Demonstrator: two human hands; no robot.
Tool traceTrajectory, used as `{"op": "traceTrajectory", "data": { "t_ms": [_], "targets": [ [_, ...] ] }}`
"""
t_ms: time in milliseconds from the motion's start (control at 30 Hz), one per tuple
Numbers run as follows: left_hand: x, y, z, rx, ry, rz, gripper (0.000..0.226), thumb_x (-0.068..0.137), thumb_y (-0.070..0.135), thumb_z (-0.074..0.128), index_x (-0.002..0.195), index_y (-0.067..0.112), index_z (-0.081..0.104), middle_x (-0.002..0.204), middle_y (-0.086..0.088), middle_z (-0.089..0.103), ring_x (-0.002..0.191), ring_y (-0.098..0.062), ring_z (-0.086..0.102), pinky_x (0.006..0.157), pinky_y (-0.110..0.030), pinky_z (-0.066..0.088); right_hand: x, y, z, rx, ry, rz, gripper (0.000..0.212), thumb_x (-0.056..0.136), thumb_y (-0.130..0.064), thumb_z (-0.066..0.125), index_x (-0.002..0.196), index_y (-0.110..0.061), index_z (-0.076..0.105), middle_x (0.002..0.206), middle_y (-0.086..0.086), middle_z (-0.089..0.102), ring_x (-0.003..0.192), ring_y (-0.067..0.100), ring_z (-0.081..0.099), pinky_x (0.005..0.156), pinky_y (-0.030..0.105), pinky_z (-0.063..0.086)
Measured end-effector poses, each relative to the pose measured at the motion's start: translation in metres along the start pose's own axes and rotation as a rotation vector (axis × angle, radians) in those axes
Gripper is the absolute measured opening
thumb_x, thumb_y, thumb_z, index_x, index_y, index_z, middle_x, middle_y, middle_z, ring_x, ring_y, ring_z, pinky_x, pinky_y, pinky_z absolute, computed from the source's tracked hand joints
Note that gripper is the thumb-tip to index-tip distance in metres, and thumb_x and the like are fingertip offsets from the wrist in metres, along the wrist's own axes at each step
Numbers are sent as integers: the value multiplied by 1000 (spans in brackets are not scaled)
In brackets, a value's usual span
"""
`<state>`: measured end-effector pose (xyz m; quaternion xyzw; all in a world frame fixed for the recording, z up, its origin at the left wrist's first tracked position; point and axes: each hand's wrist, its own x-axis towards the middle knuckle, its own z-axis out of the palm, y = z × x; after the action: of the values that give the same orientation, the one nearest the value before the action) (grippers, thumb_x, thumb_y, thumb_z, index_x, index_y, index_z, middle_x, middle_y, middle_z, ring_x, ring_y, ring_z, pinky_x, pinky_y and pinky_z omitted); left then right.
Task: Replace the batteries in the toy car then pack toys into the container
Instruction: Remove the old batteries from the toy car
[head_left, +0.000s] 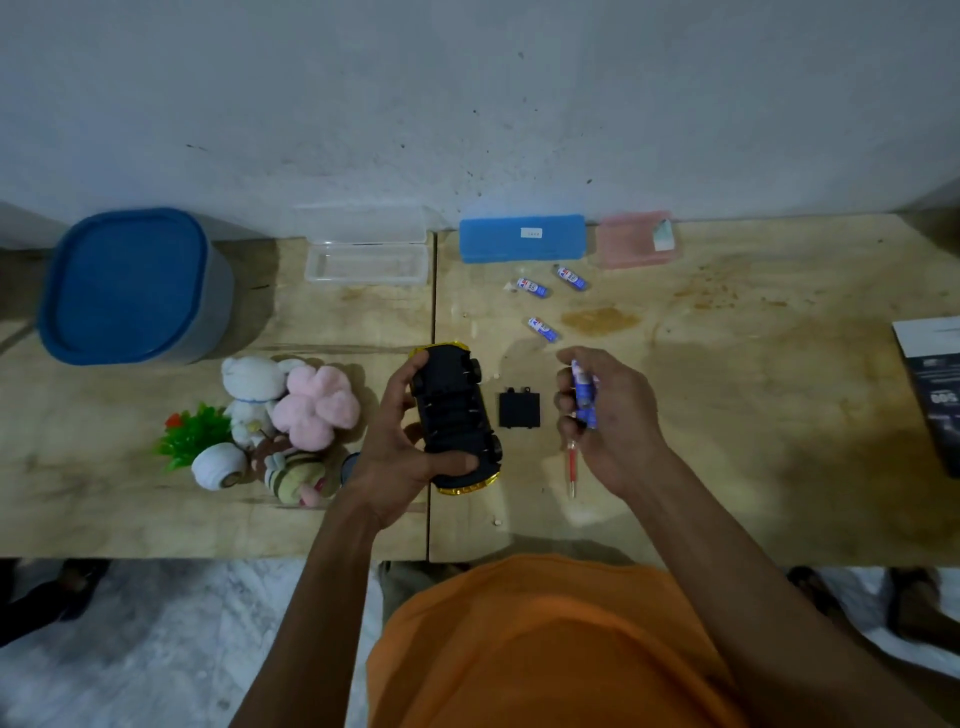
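Toy car (453, 415) upturned — batteries (584, 395) in hands.

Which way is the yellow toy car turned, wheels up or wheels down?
Wheels up. The yellow toy car shows its black underside to the camera, gripped by the left hand; its black battery cover lies beside it.

There was one view only, from a wide-angle camera worn on the person's head. It looked forward and steeply down, facing the wall (467, 104) behind the table (727, 364). The table ran across the middle of the frame from edge to edge, its far edge bowed by the lens. The camera sat close above the hands, left hand (400, 441) and right hand (608, 415), both near the centre. The person's orange shirt (545, 649) and the floor (130, 649) filled the bottom.
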<state>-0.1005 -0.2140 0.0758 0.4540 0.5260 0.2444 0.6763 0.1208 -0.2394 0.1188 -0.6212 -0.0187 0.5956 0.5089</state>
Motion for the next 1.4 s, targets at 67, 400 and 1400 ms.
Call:
{"op": "traceTrajectory", "data": {
  "t_ms": [67, 400, 1400],
  "targets": [
    [-2, -7, -12, -11, 30, -22, 116, 43, 6, 92, 138, 53, 45, 141, -4, 52, 122, -36, 58, 91, -63, 55, 11, 4, -5, -37, 67, 34, 22, 97, -23, 58, 78, -14, 64, 62, 1, 53, 51, 15, 46, 46, 25, 34],
    [26, -28, -21, 83, -5, -104, 119, 55, -22, 83, 146, 41, 40, 137, -3, 50, 121, -28, 56, 82, -40, 62, 25, 51, -17, -217, 96, 121, 26, 95, -35, 67, 86, -12, 62, 70, 1, 55, 53, 14, 50, 44, 26, 38],
    [59, -34, -30, 695, -234, -116, 137, 43, 20, 87, 159, 36, 16, 145, -10, 30, 131, -32, 42, 110, -48, 44, 16, 62, 3, -183, 189, -6, 23, 91, -30, 72, 84, -13, 59, 64, 1, 41, 50, 13, 32, 47, 26, 28]
  ]
}}
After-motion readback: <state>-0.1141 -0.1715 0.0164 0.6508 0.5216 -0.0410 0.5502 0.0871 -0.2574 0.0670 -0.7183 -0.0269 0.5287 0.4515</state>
